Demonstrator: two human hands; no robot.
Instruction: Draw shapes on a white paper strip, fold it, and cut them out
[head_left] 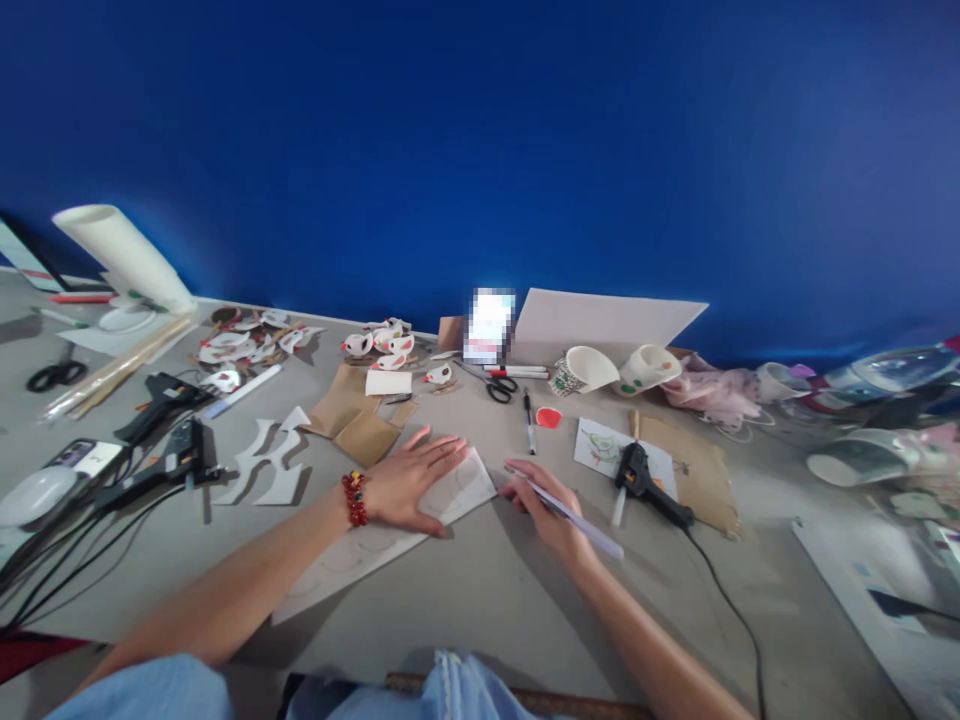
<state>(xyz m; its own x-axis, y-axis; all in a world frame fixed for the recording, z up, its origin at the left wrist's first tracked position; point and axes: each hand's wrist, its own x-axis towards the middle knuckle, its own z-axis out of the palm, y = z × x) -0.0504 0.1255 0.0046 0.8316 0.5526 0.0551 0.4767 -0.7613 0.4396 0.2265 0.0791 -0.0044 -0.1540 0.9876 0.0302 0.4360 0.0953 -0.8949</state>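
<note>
At a grey tabletop (pixel 487 610) below a deep blue wall (pixel 480 150), a person in light blue denim (pixel 465 690) bends over a white sheet of paper (pixel 352 557) marked with faint curved lines. It lies directly in front of them, slanting up to the right.

The person's left hand (pixel 412 483) rests palm down on the sheet, its fingers stretched out and slightly apart, the thumb spread toward the near edge. A bracelet of red beads (pixel 354 499) circles that wrist.

The right hand (pixel 551 500), just beside the sheet's right corner, has its fingers closed around a slim, pale lavender pen-shaped tool (pixel 592 533). From where I stand, I cannot tell whether its tip meets the paper.

Just beyond the left hand lie folded brown paper pieces (pixel 367 437); to its left, wavy-edged white cut-outs (pixel 283 482). Beyond the right hand are a clear-barrelled black pen (pixel 529 425) and a small, rounded red piece (pixel 549 418). Farther right, a black glue gun (pixel 649 485) lies partly over a drawing on white paper (pixel 600 446).
</note>
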